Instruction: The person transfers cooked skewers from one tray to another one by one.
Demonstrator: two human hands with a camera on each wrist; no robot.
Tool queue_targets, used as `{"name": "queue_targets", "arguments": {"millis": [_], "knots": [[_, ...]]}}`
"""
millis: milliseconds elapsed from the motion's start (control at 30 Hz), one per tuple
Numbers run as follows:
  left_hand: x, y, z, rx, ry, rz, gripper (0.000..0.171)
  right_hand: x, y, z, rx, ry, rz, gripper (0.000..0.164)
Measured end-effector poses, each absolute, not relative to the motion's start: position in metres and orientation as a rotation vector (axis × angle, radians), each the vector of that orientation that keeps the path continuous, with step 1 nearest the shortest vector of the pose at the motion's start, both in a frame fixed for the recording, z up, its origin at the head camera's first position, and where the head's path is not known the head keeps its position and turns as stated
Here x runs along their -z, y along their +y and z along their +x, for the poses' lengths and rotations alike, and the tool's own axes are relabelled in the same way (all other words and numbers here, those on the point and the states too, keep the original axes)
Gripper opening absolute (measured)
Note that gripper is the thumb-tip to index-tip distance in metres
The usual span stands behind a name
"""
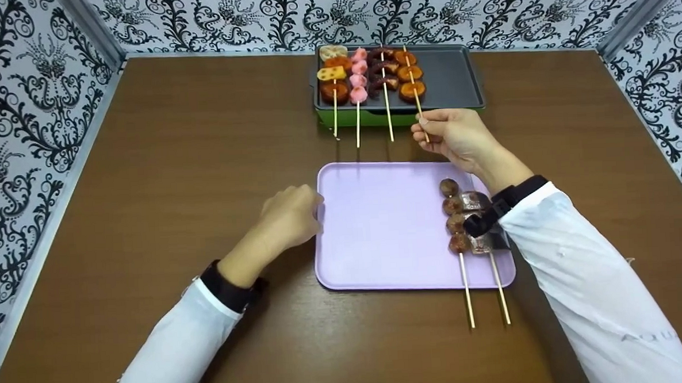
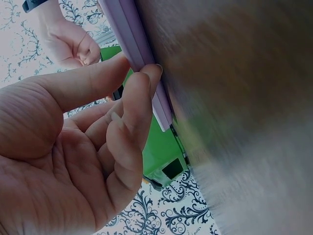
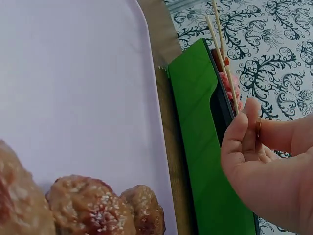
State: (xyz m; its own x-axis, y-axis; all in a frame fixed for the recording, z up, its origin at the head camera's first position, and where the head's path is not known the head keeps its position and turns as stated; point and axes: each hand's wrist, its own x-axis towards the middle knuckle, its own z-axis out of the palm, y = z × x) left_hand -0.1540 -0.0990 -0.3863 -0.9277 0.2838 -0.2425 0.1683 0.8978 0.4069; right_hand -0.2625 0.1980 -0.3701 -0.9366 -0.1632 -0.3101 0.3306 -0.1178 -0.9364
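Observation:
My right hand (image 1: pixel 459 137) pinches the stick end of a skewer of orange-brown round slices (image 1: pixel 412 89), which lies at the right of the row on the dark grill plate (image 1: pixel 448 74). Left of it on the plate are a dark reddish skewer (image 1: pixel 391 83), a pink ball skewer (image 1: pixel 358 80) and a mixed skewer with a yellow piece (image 1: pixel 331 74). With thumb and fingers, my left hand (image 1: pixel 289 217) pinches the left rim of the lilac tray (image 1: pixel 389 229); the left wrist view shows the tray edge (image 2: pixel 128 34) between them.
On the tray's right side lie a meatball skewer (image 1: pixel 459 243) and a skewer of dark-skinned pieces (image 1: pixel 481 243), partly hidden by my right wrist strap; their sticks overhang the near rim. The grill's green base (image 1: pixel 346 118) stands behind the tray. Patterned panels (image 1: pixel 345 16) border the brown table (image 1: pixel 200 134).

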Motion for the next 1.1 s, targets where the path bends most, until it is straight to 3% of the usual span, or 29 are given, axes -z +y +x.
{"name": "queue_targets", "arguments": {"millis": [167,400,667,1100], "knots": [[0.386,-0.099,-0.155,-0.546,2.765,0.340,0.020,0.366,0.199,-0.260,2.163,1.797,0.169,0.023],[0.386,-0.100,-0.153,-0.574,2.762,0.364,0.026,0.351,0.201,-0.247,2.196,1.755,0.133,0.025],[0.386,-0.098,-0.154,-0.557,2.761,0.344,0.021,0.342,0.209,-0.220,2.248,1.676,0.024,0.017],[0.386,-0.098,-0.154,-0.553,2.754,0.330,0.022,0.353,0.227,-0.161,2.108,1.763,-0.010,0.018]]}}
